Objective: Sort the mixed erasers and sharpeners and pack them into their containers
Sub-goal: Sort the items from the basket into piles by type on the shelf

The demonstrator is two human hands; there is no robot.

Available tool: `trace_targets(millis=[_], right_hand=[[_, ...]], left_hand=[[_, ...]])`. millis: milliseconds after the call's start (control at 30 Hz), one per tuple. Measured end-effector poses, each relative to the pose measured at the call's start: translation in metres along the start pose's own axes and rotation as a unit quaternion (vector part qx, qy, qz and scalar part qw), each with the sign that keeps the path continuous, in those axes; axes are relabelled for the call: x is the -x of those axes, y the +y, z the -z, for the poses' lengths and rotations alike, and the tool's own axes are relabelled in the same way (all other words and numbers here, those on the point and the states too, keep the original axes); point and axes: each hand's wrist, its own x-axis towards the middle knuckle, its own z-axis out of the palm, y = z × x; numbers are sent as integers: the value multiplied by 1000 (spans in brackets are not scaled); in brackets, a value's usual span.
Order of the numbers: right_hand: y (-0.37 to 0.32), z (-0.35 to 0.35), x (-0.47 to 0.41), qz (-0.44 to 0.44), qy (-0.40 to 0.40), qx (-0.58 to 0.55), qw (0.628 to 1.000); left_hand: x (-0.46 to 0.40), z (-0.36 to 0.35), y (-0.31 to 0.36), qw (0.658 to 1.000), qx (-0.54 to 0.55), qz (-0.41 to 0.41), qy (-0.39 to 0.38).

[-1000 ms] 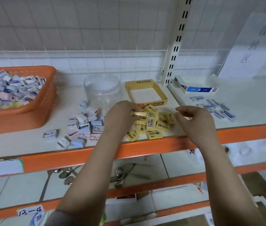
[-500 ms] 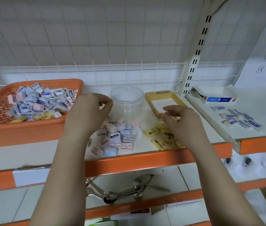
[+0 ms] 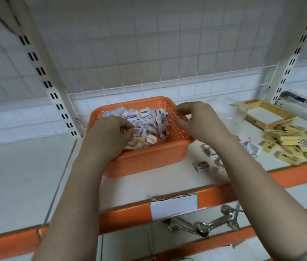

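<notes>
An orange basket (image 3: 149, 159) on the white shelf holds a mixed pile of small wrapped erasers and sharpeners (image 3: 145, 117). My left hand (image 3: 109, 136) is down inside the basket with its fingers curled into the pile; whether it grips a piece is hidden. Over the basket's right rim hovers my right hand (image 3: 199, 121), thumb and fingers curved and apart, with nothing visible between them. To the right lie loose small sharpeners (image 3: 209, 149), a heap of yellow erasers (image 3: 295, 144), a yellow cardboard box (image 3: 265, 117) and a clear plastic jar (image 3: 229, 110).
A blue and white box (image 3: 303, 100) sits at the far right behind a slotted upright. Another slotted upright (image 3: 51, 87) stands left of the basket. The shelf has an orange front edge (image 3: 130, 213) with a white label. Metal clips (image 3: 205, 225) lie on the shelf below.
The view has swung left, so the basket is now in the centre. Both hands have moved from the sorted heaps over to the basket, and the left one has gone down into the pile.
</notes>
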Motion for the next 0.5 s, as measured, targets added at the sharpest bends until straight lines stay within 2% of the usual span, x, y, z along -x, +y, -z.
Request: trace_targets(millis=[67,133,233,333,433,500], right_hand=[[-15,-7,-14,25,-38,29,999],[-24,-19,-32,37,-115,74,990],[-30,-41,-57,26,-232,184,955],[-36,-57,-71,32,-274,280,920],[-43,-69,-73,28,-319,293,901],[-47,-77,-70,33,-311,312,897]], left_hand=[[3,4,-9,1000,7,0,-4],[6,7,-18,1000,7,6,7],[10,12,-28,999,5,29,13],[10,15,-35,999,0,45,13],[9,16,-42,998,-2,54,18],[9,16,-46,998,-3,55,14]])
